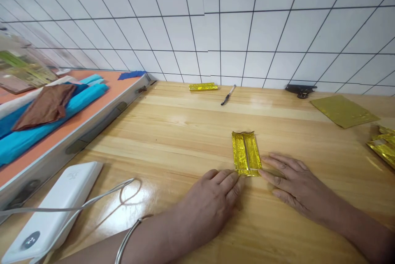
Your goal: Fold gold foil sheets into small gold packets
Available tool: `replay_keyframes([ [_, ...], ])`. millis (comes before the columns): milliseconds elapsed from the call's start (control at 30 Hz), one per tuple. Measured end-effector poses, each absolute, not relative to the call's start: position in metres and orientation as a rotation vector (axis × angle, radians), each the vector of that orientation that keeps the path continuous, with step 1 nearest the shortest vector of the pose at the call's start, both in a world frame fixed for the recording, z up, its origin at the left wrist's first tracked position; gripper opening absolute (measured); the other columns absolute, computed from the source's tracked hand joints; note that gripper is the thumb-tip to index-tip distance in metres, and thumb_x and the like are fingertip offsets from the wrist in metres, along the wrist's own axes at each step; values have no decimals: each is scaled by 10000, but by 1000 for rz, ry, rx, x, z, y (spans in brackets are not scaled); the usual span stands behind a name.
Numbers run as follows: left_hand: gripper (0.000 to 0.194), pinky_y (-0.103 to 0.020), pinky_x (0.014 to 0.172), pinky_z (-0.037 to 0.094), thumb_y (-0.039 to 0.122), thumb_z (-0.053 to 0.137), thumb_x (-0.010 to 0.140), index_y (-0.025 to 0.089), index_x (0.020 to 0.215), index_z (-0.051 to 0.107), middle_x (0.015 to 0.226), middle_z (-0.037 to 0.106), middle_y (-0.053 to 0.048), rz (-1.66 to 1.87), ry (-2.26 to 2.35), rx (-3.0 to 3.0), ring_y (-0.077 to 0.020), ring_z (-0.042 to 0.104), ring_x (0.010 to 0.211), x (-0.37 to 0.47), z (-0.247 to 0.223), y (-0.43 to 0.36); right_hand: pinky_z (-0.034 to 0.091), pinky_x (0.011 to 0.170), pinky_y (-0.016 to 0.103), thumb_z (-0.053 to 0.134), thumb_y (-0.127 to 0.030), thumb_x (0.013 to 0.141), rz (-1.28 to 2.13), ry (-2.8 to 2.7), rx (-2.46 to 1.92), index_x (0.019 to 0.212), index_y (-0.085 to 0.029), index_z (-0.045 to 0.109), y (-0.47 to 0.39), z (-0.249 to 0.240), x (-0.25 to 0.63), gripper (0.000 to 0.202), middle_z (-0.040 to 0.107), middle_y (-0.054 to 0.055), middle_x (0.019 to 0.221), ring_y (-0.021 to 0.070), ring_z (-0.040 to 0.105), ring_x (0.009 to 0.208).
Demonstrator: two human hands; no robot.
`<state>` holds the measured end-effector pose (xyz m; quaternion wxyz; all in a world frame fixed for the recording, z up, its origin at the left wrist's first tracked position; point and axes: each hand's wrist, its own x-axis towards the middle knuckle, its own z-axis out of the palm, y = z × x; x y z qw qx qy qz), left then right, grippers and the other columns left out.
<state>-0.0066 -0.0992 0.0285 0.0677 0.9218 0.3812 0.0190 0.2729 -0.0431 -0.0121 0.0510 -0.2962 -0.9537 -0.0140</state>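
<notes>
A small sheet of shiny gold foil paper lies flat on the wooden table, its two sides folded inward to meet along a dark middle seam. At its lower left corner, the curled fingers of my left hand are pressed together on the edge, the thumb side partly hidden. My right hand rests on the other side with fingers spread, fingertips touching the lower right edge of the foil paper.
A folded gold strip, a pen, a black tool and a gold sheet lie near the tiled wall. Crumpled gold foil is at right. A white power bank with a cable and coloured paper rolls occupy the left.
</notes>
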Motion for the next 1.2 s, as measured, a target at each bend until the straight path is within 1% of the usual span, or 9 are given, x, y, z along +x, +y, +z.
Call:
replay_keyframes([
  [133, 422, -373, 892, 415, 378, 433, 913, 144, 1261, 479, 1179, 561, -87, 63, 1207, 2761, -235, 512, 1039, 2, 18, -98, 389, 982, 480, 479, -366, 888, -126, -2900, -906, 1321, -296, 467, -46, -6, 268, 438, 421, 48, 1413, 272, 325, 1308],
  [267, 377, -364, 1011, 337, 349, 407, 925, 114, 1187, 541, 1296, 484, -92, 164, 1186, 2855, -249, 415, 1204, 3, 12, -100, 354, 1021, 464, 494, -364, 882, -237, -2835, -948, 1244, -209, 552, -61, -2, 254, 398, 457, 76, 1386, 277, 317, 1315],
  [333, 388, -349, 1039, 310, 343, 383, 934, 100, 1194, 537, 1330, 460, -102, 183, 1157, 2903, -247, 393, 1238, 4, 11, -101, 335, 1043, 448, 497, -359, 879, -283, -2806, -946, 1269, -151, 526, -70, -4, 246, 442, 455, 91, 1388, 271, 312, 1318],
  [433, 411, -362, 1035, 315, 338, 349, 943, 82, 1218, 516, 1309, 486, -129, 168, 1154, 2934, -254, 430, 1215, 5, 10, -101, 330, 1055, 420, 504, -368, 872, -273, -2819, -909, 1338, -102, 437, -81, -9, 236, 540, 421, 103, 1411, 253, 319, 1317],
  [600, 417, -371, 1034, 316, 318, 359, 941, 89, 1276, 457, 1333, 482, -134, 217, 1144, 2912, -251, 431, 1238, 2, 11, -103, 316, 1061, 441, 500, -348, 876, -164, -2842, -895, 1378, -158, 382, -80, -10, 237, 551, 426, 88, 1407, 233, 382, 1288],
  [767, 368, -344, 1010, 333, 298, 354, 948, 167, 1278, 451, 1351, 488, -63, 276, 1081, 2841, -196, 447, 1237, -8, 10, -98, 320, 1059, 460, 481, -298, 891, -163, -2843, -823, 1348, -221, 429, -70, -4, 253, 466, 513, 37, 1340, 214, 429, 1258],
  [867, 348, -346, 984, 345, 258, 343, 952, 173, 1270, 455, 1339, 503, -54, 286, 1073, 2853, -191, 452, 1232, -9, 9, -95, 346, 1041, 439, 490, -309, 892, -203, -2810, -844, 1292, -221, 500, -69, -4, 256, 409, 552, 31, 1301, 213, 474, 1213],
  [1033, 398, -379, 989, 328, 221, 374, 935, 132, 1322, 399, 1372, 455, -111, 225, 1085, 2896, -230, 409, 1271, -5, 9, -101, 389, 989, 426, 520, -316, 876, -238, -2762, -870, 1196, -178, 587, -73, -5, 252, 355, 614, 72, 1219, 232, 534, 1122],
  [1200, 396, -401, 984, 331, 208, 379, 930, 131, 1318, 411, 1349, 475, -129, 227, 1098, 2860, -257, 416, 1258, 0, 15, -108, 420, 938, 406, 476, -221, 890, -277, -2767, -853, 1209, -172, 572, -72, -3, 247, 336, 613, 70, 1214, 224, 540, 1096],
])
